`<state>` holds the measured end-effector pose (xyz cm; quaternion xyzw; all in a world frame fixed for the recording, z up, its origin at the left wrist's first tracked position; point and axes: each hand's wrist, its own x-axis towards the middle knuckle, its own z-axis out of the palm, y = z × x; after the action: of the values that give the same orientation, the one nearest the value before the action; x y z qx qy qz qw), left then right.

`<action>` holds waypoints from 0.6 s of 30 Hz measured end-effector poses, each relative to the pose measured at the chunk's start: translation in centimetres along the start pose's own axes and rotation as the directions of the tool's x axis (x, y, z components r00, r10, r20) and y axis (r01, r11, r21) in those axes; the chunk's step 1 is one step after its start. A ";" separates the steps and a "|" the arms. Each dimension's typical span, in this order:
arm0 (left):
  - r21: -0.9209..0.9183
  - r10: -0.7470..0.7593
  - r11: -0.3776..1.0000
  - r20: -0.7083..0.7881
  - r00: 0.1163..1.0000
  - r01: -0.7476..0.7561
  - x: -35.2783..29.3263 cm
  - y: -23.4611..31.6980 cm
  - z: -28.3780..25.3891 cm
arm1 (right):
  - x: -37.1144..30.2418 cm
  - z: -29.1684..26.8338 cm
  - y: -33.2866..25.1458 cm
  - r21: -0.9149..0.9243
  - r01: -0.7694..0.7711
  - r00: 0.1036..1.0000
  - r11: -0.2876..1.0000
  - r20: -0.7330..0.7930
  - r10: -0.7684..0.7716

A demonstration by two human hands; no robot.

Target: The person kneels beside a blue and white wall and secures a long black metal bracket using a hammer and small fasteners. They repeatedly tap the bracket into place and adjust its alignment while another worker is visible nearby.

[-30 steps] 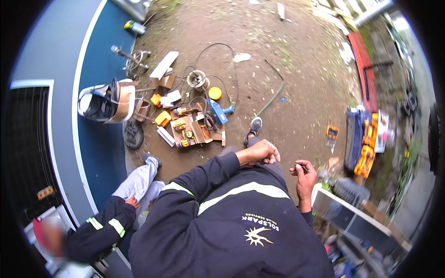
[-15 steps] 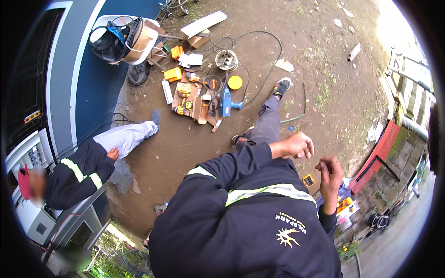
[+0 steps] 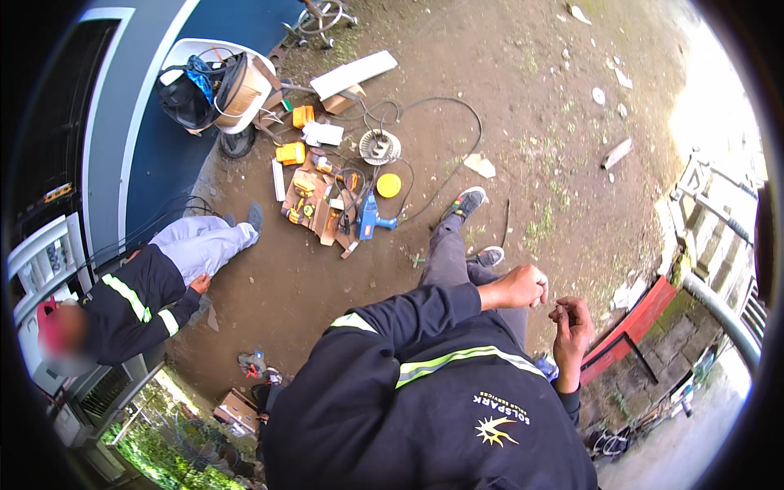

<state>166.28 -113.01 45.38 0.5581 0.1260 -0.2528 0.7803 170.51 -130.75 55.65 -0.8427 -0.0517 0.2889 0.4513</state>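
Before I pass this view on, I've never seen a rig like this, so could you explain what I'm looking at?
There is no robot here: a person is working bare-handed. A wide fisheye camera on their head looks down, so straight edges bend toward the rim. The left hand and right hand are raised close together in front of the body, fingers curled; I can't make out anything held in either. On the dirt ground lie a blue power tool, a round yellow lid-like disc and flattened cardboard with yellow-and-black tools on it. Another person is at the left.
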 end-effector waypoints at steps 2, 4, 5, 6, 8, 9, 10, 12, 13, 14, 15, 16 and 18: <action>-0.007 0.020 1.000 -0.051 0.999 -0.020 0.4 0.5 0.3 | 1.2 -0.6 -1.0 -0.094 0.149 0.987 0.984 0.075 -0.142; -0.012 0.058 0.998 -0.055 0.997 -0.058 0.8 1.2 1.0 | 1.9 -1.1 -1.9 -0.069 0.227 0.974 0.971 0.043 -0.225; -0.023 0.095 0.995 -0.064 0.993 -0.097 1.0 1.5 1.5 | 2.0 -1.7 -2.3 -0.098 0.253 0.968 0.963 0.028 -0.251; -0.045 0.120 0.991 -0.057 0.991 -0.122 1.2 1.8 2.2 | 1.9 -2.3 -2.3 -0.091 0.278 0.960 0.956 -0.010 -0.280; -0.145 0.128 0.982 0.039 0.991 -0.121 2.1 2.7 3.6 | 1.0 -4.2 -1.8 -0.058 0.278 0.956 0.959 -0.085 -0.282; -0.179 0.080 0.982 0.105 0.991 -0.060 2.5 3.0 4.9 | 0.4 -5.2 -1.1 -0.028 0.265 0.953 0.964 -0.142 -0.267; -0.207 0.074 0.978 0.159 0.984 -0.040 2.8 3.2 6.3 | -0.7 -6.3 -0.1 -0.079 0.296 0.935 0.952 -0.182 -0.306; -0.209 0.001 0.976 0.279 0.960 0.060 3.6 3.8 9.0 | -2.8 -8.8 2.3 -0.162 0.340 0.884 0.927 -0.283 -0.373; -0.178 -0.011 0.981 0.332 0.943 0.074 4.0 3.8 11.2 | -4.5 -9.6 3.7 -0.056 0.312 0.878 0.948 -0.365 -0.310; -0.130 -0.033 0.987 0.391 0.920 0.091 4.4 3.8 13.6 | -6.2 -10.9 5.3 -0.055 0.286 0.864 0.957 -0.417 -0.282; -0.089 -0.060 0.990 0.455 0.888 0.113 4.8 3.7 16.1 | -8.2 -12.0 6.9 -0.025 0.252 0.854 0.967 -0.465 -0.234; -0.017 -0.139 0.985 0.519 0.844 0.173 5.4 3.5 18.6 | -10.3 -12.7 8.6 0.016 0.203 0.835 0.979 -0.524 -0.164; 0.050 -0.260 0.958 0.572 0.778 0.283 6.2 2.4 23.9 | -14.4 -14.3 12.5 0.138 0.184 0.785 0.973 -0.617 -0.061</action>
<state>170.75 -136.32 52.65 0.4167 -0.0305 -0.5161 0.7477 164.02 -153.56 58.23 -0.8382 0.0693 -0.0239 0.5405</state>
